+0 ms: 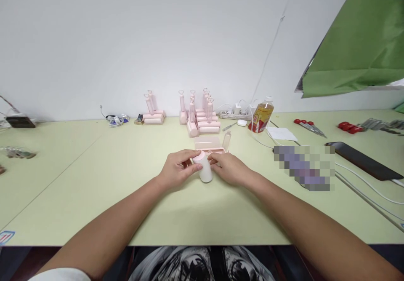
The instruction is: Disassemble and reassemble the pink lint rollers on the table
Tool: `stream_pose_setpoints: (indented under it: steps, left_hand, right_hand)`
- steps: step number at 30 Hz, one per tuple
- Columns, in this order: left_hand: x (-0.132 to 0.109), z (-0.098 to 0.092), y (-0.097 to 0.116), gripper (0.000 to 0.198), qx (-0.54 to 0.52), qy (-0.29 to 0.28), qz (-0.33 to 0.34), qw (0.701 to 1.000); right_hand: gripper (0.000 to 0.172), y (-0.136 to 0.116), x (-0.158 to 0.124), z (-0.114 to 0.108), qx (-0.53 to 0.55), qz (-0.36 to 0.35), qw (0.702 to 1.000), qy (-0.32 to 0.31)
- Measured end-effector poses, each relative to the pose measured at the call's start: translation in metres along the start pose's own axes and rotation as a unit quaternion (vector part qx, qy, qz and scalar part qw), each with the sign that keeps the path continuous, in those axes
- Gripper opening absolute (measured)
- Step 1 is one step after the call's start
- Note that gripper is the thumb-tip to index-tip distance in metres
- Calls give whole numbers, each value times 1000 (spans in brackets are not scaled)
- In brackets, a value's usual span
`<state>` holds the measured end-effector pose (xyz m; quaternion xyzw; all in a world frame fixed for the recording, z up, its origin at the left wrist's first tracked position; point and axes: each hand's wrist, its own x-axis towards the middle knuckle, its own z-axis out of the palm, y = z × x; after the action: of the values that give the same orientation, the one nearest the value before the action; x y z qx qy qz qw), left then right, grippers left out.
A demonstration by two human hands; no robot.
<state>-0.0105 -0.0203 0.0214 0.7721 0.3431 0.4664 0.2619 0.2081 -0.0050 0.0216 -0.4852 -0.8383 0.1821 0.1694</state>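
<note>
A white cylinder with a pink top (205, 170) stands slightly tilted near the middle of the table. My left hand (180, 168) grips its upper part from the left, thumb and fingers around the pink end. On the other side, my right hand (227, 167) has its fingers bent against or close beside the cylinder; whether they hold it is unclear. Just beyond my hands lies an open pink case (207, 143), partly hidden by them. A small clear bottle (226, 140) stands at the right of the case.
Pink cylinders (208, 127) and clear tubes with heart-shaped loops (192, 111) stand near the wall. To the right are a drink bottle (261, 116), a power strip (235, 116), a white paper (282, 134), a black phone (368, 161) and cables. Red-handled tools (311, 127) lie farther right.
</note>
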Motion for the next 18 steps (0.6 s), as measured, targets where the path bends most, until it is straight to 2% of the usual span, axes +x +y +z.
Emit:
stream_pose_setpoints:
  steps: [5, 9, 13, 16, 18]
  left_hand:
    - [1, -4, 2, 32, 35, 52, 18, 998]
    - [2, -7, 1, 31, 37, 109, 9, 993]
    - [6, -9, -1, 38, -47, 140, -76, 986]
    - [13, -11, -3, 44, -151, 192, -160, 956]
    - [17, -13, -7, 45, -192, 225, -188, 937]
  right_hand:
    - [23, 1, 1, 3, -14, -24, 999, 40]
    - [24, 2, 3, 7, -27, -30, 999, 7]
    - [17, 1, 2, 7, -40, -30, 998, -26]
    - [21, -2, 0, 5, -46, -25, 998, -32]
    - [23, -5, -1, 5, -54, -15, 998, -40]
